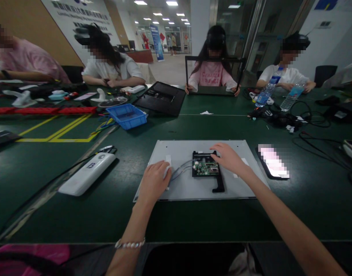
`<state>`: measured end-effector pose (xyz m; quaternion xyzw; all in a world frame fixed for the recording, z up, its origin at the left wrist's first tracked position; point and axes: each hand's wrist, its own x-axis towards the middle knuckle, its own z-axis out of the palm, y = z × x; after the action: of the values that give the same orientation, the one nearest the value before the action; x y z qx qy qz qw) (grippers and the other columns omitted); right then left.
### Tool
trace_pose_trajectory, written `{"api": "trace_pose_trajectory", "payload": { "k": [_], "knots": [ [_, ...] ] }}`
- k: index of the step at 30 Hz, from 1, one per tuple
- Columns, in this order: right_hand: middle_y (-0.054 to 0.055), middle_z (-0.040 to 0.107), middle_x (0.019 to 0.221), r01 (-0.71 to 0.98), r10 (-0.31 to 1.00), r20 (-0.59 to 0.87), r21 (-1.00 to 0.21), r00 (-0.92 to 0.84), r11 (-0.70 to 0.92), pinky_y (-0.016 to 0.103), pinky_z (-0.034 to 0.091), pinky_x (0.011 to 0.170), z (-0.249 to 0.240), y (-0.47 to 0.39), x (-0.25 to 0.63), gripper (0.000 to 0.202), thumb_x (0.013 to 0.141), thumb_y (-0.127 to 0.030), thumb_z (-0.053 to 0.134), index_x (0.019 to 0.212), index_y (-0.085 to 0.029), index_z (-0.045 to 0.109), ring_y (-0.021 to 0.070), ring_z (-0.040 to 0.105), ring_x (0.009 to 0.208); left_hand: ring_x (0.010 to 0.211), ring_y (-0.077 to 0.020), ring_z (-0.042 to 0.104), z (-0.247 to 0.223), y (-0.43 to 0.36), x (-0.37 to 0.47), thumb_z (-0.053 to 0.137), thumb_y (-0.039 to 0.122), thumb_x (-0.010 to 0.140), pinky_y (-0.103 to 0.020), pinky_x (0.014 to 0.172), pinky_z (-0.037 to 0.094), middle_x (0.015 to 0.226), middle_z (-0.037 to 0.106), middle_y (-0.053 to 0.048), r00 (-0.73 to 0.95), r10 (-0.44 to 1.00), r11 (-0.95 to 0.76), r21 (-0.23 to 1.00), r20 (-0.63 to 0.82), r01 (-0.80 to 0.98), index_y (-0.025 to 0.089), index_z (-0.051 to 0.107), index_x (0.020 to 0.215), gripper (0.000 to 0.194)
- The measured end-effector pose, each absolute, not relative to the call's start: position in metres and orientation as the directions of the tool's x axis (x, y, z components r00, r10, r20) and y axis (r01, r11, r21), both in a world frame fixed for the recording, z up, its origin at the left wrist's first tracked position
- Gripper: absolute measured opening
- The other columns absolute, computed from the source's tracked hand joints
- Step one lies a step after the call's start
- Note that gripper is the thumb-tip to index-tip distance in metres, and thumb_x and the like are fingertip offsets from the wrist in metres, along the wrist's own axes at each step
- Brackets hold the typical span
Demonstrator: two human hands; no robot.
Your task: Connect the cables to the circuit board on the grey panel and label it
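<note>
A light grey flat panel (pixel 181 189) lies on the table before me. On it sits a black plastic bracket (pixel 218 184) with a green circuit board (pixel 206 168), joined to grey cables (pixel 180 168). My left hand (pixel 155 179) rests on the panel's left side beside a white tape strip (pixel 168 159); its thumb is apart from the fingers, and the cables run up to it. Over the bracket's upper right corner is my right hand (pixel 229 158), thumb and fingers apart; whether it touches the bracket I cannot tell.
To the left lies a white power bank (pixel 88 174) with a black cable; a phone (pixel 273 163) lies right of the panel. Farther back are a blue tray (pixel 126 116), a black casing (pixel 161 99) and water bottles (pixel 269 88). Opposite, a person holds a black frame (pixel 216 91).
</note>
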<state>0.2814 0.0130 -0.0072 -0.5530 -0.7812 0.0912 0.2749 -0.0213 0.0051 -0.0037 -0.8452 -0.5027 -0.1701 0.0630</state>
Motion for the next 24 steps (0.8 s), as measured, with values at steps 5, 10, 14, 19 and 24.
{"api": "trace_pose_trajectory", "payload": {
  "k": [5, 10, 14, 19, 24],
  "knots": [
    [0.009, 0.065, 0.105, 0.822, 0.908, 0.277, -0.398, -0.315, 0.407, 0.032, 0.042, 0.088, -0.013, 0.035, 0.252, 0.026, 0.083, -0.027, 0.056, 0.107, -0.021, 0.065, 0.021, 0.057, 0.099, 0.109, -0.0236, 0.055, -0.007, 0.005, -0.022, 0.042, 0.025, 0.089, -0.041, 0.096, 0.039, 0.111, 0.063, -0.011, 0.441, 0.812, -0.508, 0.091, 0.383, 0.857, 0.018, 0.06, 0.102, 0.023],
    [0.008, 0.068, 0.097, 0.869, 0.941, 0.207, -0.369, -0.267, 0.328, 0.031, 0.044, 0.081, -0.016, 0.045, 0.239, 0.023, 0.086, -0.026, 0.053, 0.103, -0.022, 0.067, 0.0216, 0.06, 0.09, 0.109, -0.0233, 0.055, -0.008, 0.006, -0.022, 0.042, 0.023, 0.089, -0.041, 0.096, 0.039, 0.111, 0.063, -0.01, 0.449, 0.808, -0.519, 0.1, 0.38, 0.849, 0.017, 0.061, 0.101, 0.023],
    [0.009, 0.068, 0.099, 0.898, 0.954, 0.243, -0.356, -0.177, 0.258, 0.032, 0.043, 0.083, -0.009, 0.043, 0.249, 0.024, 0.089, -0.021, 0.047, 0.1, -0.022, 0.068, 0.0225, 0.06, 0.095, 0.11, -0.023, 0.055, -0.007, 0.005, -0.022, 0.042, 0.023, 0.089, -0.041, 0.097, 0.039, 0.112, 0.063, -0.01, 0.45, 0.808, -0.523, 0.111, 0.38, 0.845, 0.018, 0.061, 0.101, 0.023],
    [0.01, 0.065, 0.104, 0.942, 0.954, 0.29, -0.29, -0.081, 0.169, 0.034, 0.044, 0.082, -0.005, 0.023, 0.29, 0.028, 0.09, -0.018, 0.042, 0.101, -0.02, 0.068, 0.0238, 0.059, 0.096, 0.111, -0.0217, 0.054, -0.007, 0.005, -0.022, 0.041, 0.022, 0.089, -0.04, 0.097, 0.037, 0.113, 0.063, -0.009, 0.464, 0.803, -0.536, 0.113, 0.373, 0.836, 0.018, 0.06, 0.103, 0.024],
    [0.01, 0.065, 0.104, 0.954, 0.965, 0.25, -0.263, -0.076, 0.143, 0.035, 0.042, 0.088, -0.026, 0.003, 0.323, 0.03, 0.087, -0.013, 0.041, 0.101, -0.019, 0.067, 0.0228, 0.058, 0.099, 0.111, -0.0221, 0.054, -0.007, 0.005, -0.02, 0.042, 0.022, 0.089, -0.04, 0.096, 0.039, 0.115, 0.061, -0.01, 0.476, 0.813, -0.54, 0.126, 0.336, 0.832, 0.018, 0.058, 0.107, 0.025]
  ]
}}
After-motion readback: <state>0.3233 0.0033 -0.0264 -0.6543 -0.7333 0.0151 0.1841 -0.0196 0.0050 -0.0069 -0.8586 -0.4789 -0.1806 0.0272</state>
